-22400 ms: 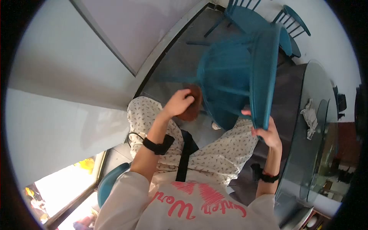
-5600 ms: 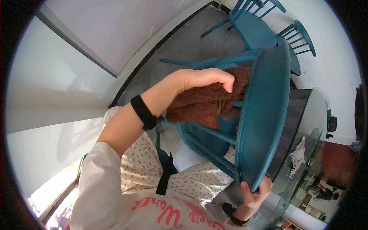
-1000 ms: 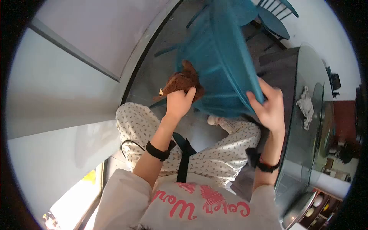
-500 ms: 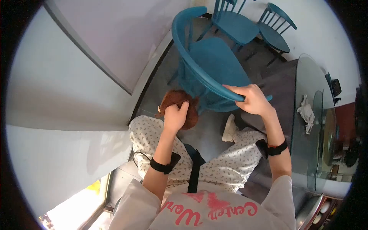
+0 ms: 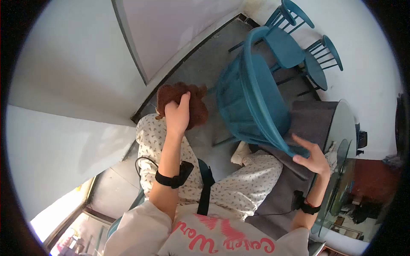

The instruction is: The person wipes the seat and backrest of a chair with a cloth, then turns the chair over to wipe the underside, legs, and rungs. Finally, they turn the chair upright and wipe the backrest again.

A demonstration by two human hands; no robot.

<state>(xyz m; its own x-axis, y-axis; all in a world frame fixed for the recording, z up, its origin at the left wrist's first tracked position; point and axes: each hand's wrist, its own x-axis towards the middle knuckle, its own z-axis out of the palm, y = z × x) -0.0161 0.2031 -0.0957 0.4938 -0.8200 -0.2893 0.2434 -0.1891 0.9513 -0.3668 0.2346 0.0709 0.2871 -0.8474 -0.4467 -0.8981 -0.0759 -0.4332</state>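
Note:
My left hand is closed on a fluffy brown object, held above the floor beside my knee. In front of me stands a blue chair with a curved top rail and a spindle back. At the near end of that rail is my right hand, its thumb and fingers spread apart around the rail's end. Whether the right palm touches the rail is hard to tell.
Two more blue chairs stand by the far wall. On the right is a glass-topped table with a dark cloth hanging at its side and a crumpled white cloth on it. A pale wall rises at the left.
The right hand has loosened its grip on the rail and spread its fingers. The chair has turned and sits further right in view. The brown object has moved slightly up and left with my left hand.

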